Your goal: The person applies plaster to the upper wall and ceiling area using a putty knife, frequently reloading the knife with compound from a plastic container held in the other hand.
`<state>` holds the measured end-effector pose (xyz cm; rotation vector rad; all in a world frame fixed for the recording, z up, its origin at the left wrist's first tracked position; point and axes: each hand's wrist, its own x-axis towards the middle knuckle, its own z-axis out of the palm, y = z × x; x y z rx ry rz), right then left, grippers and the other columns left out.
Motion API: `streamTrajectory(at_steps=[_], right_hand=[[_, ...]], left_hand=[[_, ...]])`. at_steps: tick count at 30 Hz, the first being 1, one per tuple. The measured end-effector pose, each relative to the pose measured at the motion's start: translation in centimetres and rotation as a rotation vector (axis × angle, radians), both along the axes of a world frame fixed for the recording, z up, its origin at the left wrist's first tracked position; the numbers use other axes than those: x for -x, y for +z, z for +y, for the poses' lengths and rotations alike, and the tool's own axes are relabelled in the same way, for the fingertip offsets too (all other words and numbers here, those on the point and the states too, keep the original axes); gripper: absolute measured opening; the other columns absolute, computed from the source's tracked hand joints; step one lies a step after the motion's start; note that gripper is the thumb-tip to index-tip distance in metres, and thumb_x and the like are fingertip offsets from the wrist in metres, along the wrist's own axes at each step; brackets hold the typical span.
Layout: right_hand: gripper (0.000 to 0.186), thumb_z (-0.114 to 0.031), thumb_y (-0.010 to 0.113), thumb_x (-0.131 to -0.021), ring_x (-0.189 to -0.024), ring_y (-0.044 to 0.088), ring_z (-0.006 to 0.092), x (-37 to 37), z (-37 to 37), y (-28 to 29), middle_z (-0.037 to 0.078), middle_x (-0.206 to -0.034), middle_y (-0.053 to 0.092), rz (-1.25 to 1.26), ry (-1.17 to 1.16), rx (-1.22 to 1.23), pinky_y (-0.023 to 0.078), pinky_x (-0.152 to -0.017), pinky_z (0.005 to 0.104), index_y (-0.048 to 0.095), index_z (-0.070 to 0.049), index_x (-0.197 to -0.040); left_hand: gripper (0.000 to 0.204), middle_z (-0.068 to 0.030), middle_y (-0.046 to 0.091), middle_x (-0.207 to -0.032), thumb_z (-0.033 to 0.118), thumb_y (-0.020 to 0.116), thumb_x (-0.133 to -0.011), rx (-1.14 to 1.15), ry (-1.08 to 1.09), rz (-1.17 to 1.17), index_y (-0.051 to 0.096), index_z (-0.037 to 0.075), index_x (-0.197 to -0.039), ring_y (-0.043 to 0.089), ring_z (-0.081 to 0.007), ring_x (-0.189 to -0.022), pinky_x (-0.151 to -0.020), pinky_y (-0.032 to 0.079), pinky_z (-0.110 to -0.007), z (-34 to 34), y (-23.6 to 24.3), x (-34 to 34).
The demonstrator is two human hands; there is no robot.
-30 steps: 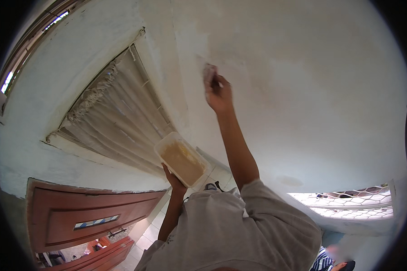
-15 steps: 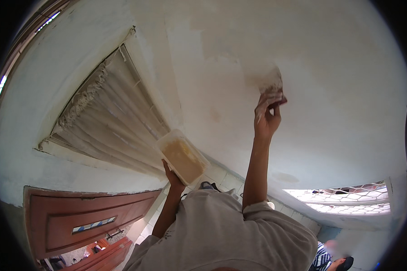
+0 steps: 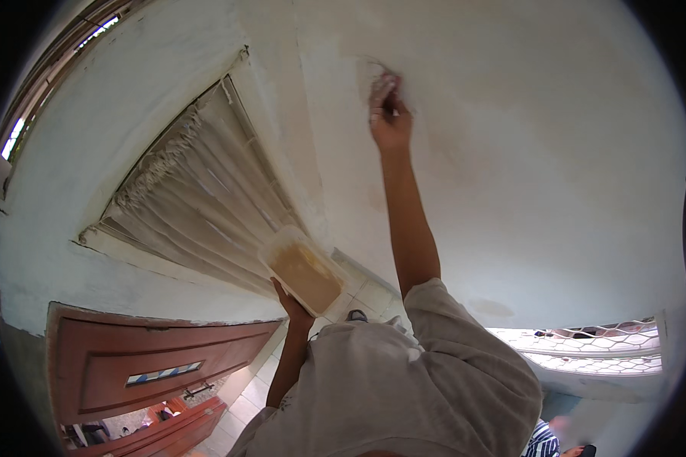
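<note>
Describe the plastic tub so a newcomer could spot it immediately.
Find the pleated, beige fabric curtain in the picture's left half. At its lower right end, the left hand holds a rectangular, translucent plastic tub. Tan material inside sets it apart from the curtain and pale floor tiles.

The floor (image 3: 238, 417) is made of pale tiles; against it shows one small dark object (image 3: 356, 314), unclear.

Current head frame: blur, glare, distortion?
Head view: right hand motion-blurred, held item too smeared to identify; head view: grilled opening at lower right largely washed out; head view: fisheye bows edges of the red door, corners black.
</note>
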<state>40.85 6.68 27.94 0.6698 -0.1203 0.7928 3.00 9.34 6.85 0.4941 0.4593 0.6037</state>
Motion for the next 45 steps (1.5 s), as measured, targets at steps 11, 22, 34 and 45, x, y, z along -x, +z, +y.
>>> streamTrajectory(at_steps=[11, 22, 34, 45], right_hand=[[0.034, -0.003, 0.050, -0.097, -0.096, 0.067, 0.0207, 12.8, -18.9, -3.2, 0.015, -0.110, 0.065, 0.085, -0.204, 0.059, 0.059, -0.086, 0.0310, 0.052, 0.009, -0.128], [0.027, -0.029, 0.061, -0.100, -0.111, 0.065, 0.0250, 18.1, -10.7, -8.2, 0.005, -0.114, 0.065, -0.750, -0.389, 1.288, 0.059, -0.089, 0.0495, 0.064, -0.008, -0.116], [0.040, -0.015, 0.059, -0.097, -0.136, 0.046, 0.0304, 21.2, -10.9, -10.9, 0.011, -0.144, 0.047, -1.236, -0.749, 1.279, 0.042, -0.112, 0.0508, 0.056, -0.006, -0.136], [0.065, 0.018, 0.057, -0.078, -0.128, 0.048, 0.0271, 24.1, -13.2, -8.2, 0.009, -0.125, 0.042, -1.299, -0.500, 1.644, 0.040, -0.111, 0.0343, 0.055, -0.006, -0.139]], left_hand=[[0.072, -0.0073, 0.054, -0.137, 0.068, 0.037, -0.098, 0.218, -0.209, -0.048, 0.042, 0.016, -0.148, 0.055, -0.0273, -0.124, -0.104, 0.047, -0.046, 0.2, -1.8, -3.1], [0.077, -0.0094, 0.054, -0.137, 0.071, 0.038, -0.096, 0.098, -0.070, 0.059, 0.041, 0.013, -0.148, 0.054, -0.0265, -0.124, -0.102, 0.048, -0.042, 0.9, -2.5, -0.5], [0.076, -0.0103, 0.055, -0.136, 0.070, 0.038, -0.097, 0.176, -0.023, 0.097, 0.043, 0.013, -0.147, 0.055, -0.0271, -0.123, -0.104, 0.047, -0.044, 1.3, -2.2, 0.5], [0.077, -0.0098, 0.053, -0.140, 0.070, 0.036, -0.097, 0.227, -0.185, 0.019, 0.039, 0.014, -0.149, 0.054, -0.0280, -0.126, -0.106, 0.046, -0.044, 1.0, -3.3, -0.1]])
